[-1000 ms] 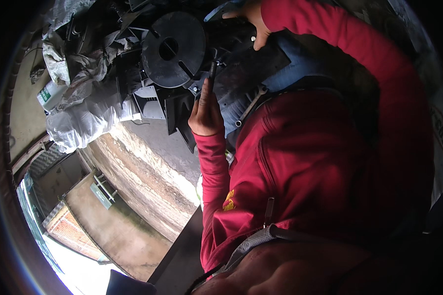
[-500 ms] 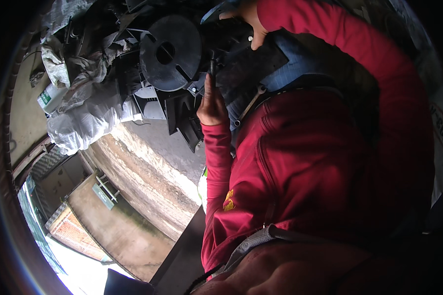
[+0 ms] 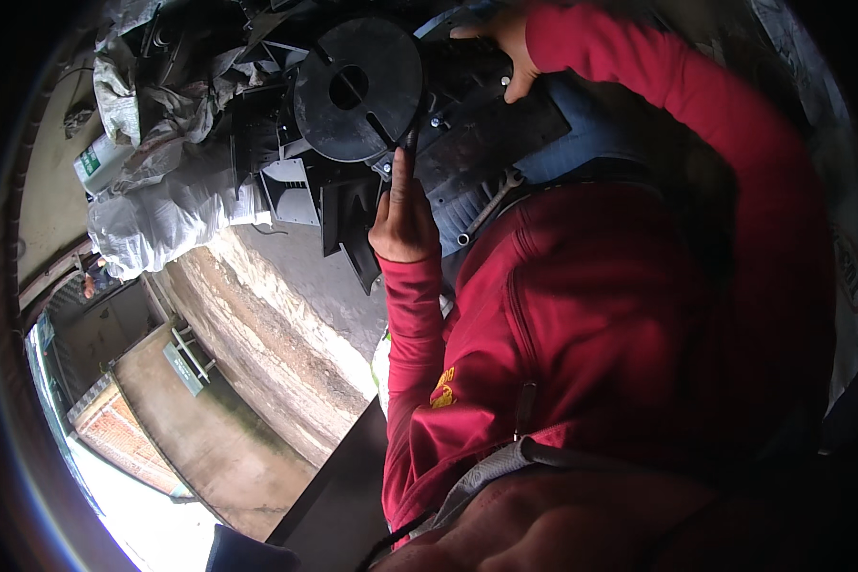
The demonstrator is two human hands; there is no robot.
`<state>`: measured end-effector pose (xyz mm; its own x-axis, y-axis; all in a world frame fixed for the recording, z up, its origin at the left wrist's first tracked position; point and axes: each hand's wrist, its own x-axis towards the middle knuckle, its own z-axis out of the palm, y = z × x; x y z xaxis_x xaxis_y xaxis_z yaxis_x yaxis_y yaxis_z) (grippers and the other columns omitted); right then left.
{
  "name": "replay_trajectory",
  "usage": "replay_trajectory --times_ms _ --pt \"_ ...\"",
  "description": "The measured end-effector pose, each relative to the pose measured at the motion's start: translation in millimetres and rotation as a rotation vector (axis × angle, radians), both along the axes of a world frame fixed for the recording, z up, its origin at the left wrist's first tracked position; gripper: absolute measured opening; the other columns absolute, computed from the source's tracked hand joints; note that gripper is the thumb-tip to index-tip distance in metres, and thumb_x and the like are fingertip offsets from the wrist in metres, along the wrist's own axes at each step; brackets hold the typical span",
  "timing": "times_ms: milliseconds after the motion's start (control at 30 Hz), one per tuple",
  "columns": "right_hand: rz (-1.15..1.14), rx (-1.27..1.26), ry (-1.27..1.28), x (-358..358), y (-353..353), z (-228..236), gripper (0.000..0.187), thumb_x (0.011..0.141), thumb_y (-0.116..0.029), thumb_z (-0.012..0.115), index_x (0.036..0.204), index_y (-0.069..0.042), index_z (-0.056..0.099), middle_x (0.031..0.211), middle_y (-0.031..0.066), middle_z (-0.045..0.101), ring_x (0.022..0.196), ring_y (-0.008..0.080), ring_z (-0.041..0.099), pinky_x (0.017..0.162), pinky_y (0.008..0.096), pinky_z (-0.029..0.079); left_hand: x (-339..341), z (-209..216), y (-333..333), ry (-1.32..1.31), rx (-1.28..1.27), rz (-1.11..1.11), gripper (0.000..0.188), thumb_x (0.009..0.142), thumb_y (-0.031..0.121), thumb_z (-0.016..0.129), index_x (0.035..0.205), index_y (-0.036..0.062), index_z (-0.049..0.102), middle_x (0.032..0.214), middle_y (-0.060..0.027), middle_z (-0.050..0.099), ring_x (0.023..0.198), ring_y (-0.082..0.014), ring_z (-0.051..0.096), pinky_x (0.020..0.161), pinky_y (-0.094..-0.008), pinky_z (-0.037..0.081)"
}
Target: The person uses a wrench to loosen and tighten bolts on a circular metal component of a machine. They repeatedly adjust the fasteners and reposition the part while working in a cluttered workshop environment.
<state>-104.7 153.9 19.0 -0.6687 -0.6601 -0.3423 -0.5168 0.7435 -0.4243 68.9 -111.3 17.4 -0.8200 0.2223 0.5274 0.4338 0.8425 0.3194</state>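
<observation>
A round black disc (image 3: 319,114) with a centre hole and two slots is part of a dark metal assembly in front of me. My left hand (image 3: 406,224) is just below its rim, index finger stretched upward and the other fingers curled. A short dark piece shows at that fingertip; its kind is unclear. My right hand (image 3: 513,46) grips the far end of a black metal part (image 3: 467,67), thumb and fingers spread around it, beside a bolt (image 3: 505,81). Bolt heads (image 3: 436,122) show near the disc. A flat black plate (image 3: 505,129) lies over my jeans.
A wrench (image 3: 489,205) lies on my lap. Black brackets (image 3: 348,214) and a slotted plate (image 3: 291,191) are left of my left hand. Crumpled plastic sheeting (image 3: 167,229) and a white container (image 3: 100,164) are farther left, above a rough ledge (image 3: 248,305).
The disc appears farther right and slightly higher. My left hand is a little lower, with less of the dark piece showing. My right hand keeps its hold on the black part.
</observation>
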Motion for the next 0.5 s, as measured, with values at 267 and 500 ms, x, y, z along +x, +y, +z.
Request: replay_trajectory --times_ms 267,500 --pt "0.007 -0.030 0.016 1 0 2 0.120 0.051 -0.054 0.084 0.148 -0.014 0.026 0.126 0.0217 0.057 0.115 0.0355 0.055 0.097 0.0395 0.042 4 -25 6 -0.215 -0.025 0.063 0.056 0.085 0.000 0.057 0.137 0.0189 0.051 0.065 -0.0102 0.057 0.047 -0.0228 0.054 0.047 -0.0342 0.044" --pt "-0.023 -0.016 0.019 1 -2 -4 0.119 0.052 -0.053 0.083 0.148 -0.012 0.026 0.126 0.0214 0.056 0.115 0.0340 0.056 0.097 0.0379 0.042 5 -17 11 -0.128 0.178 0.008 0.055 0.082 0.001 0.059 0.134 0.0194 0.054 0.067 -0.0100 0.058 0.046 -0.0244 0.051 0.046 -0.0345 0.043"
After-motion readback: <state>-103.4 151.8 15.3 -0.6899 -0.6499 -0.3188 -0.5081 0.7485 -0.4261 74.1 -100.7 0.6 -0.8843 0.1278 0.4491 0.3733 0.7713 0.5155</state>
